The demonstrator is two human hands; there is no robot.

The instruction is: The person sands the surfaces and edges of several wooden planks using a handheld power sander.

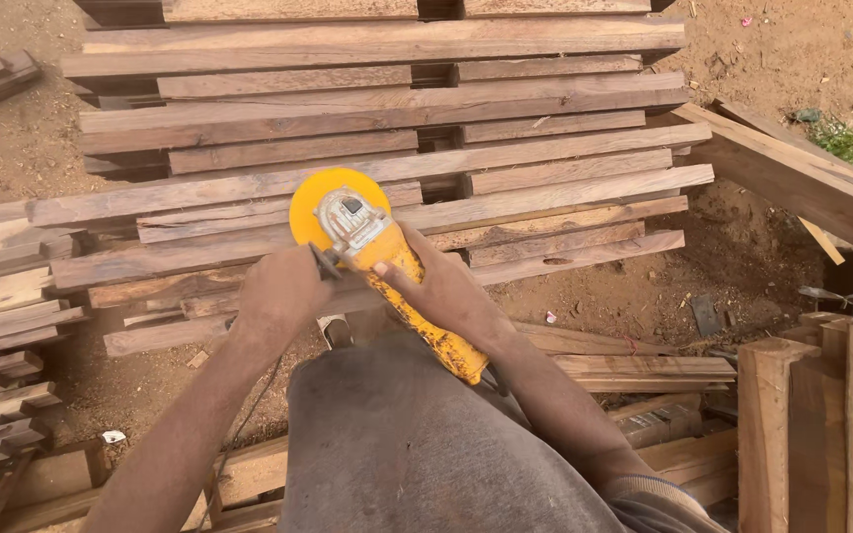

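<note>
One yellow grinder (387, 271) sits at the centre of the view, its round disc guard toward 12 o'clock and its long body running down toward 5 o'clock; the right hand (446, 296) has its fingers clamped round the body just behind the metal head; the left hand (278, 296) has its fingers closed on the dark side handle at 9 o'clock of the head; one thin cord (249, 415) trails off toward 7 o'clock beside the left forearm.

The disc hangs over the near edge of the plank stack (377, 128), which fills the view from 10 to 2 o'clock; whether the disc touches wood I cannot tell; no dust or sparks show, and no plank shows a clearly fresh-worked face, so by my reading the work on this stack is at or near its start, with nearly all the boards yet to be done.

Counted: one grinder, two hands, one main stack of a dozen or more layered planks; a second, lower pile (2, 336) at 9 o'clock; loose boards (634, 365) on the dirt at 4 o'clock; a few upright timbers (821, 424) at 4 to 5 o'clock; one long beam (802, 178) slanting at 2 o'clock; the person's grey cloth (407, 444) fills 6 o'clock.
</note>
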